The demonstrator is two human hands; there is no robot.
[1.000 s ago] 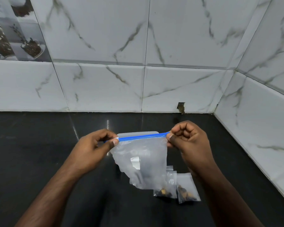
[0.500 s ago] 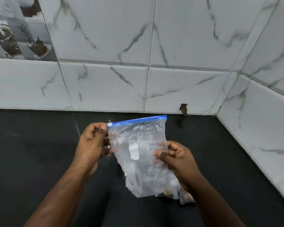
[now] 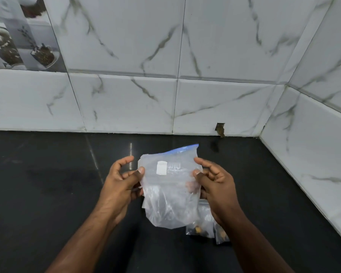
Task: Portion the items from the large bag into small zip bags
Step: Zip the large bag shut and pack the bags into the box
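Nearest, two small bags (image 3: 202, 226) lie flat on the black counter (image 3: 47, 194), each with a few brown bits at the bottom, partly hidden behind the right wrist and the big bag's lower corner. Above them the large bag (image 3: 170, 192) is held off the counter between both hands, its blue zip strip (image 3: 182, 149) uppermost and tilted toward the back wall. It looks nearly empty and the strip seems pressed shut, though the crumpled plastic makes the contents hard to read. The step in hand appears to be tidying or folding the spent bag. To do that well, it would pay to keep the zip edge up so any leftover crumbs stay in, squeeze air toward the strip, and set the bag down clear of the filled portions. The left hand (image 3: 120, 184) pinches the bag's left edge between thumb and curled fingers, the forefinger lifted free. The right hand (image 3: 215, 186) grips the right edge the same way, thumb on the front face, fingers partly behind the film. Farther back stands the marble-tiled wall (image 3: 185, 56).
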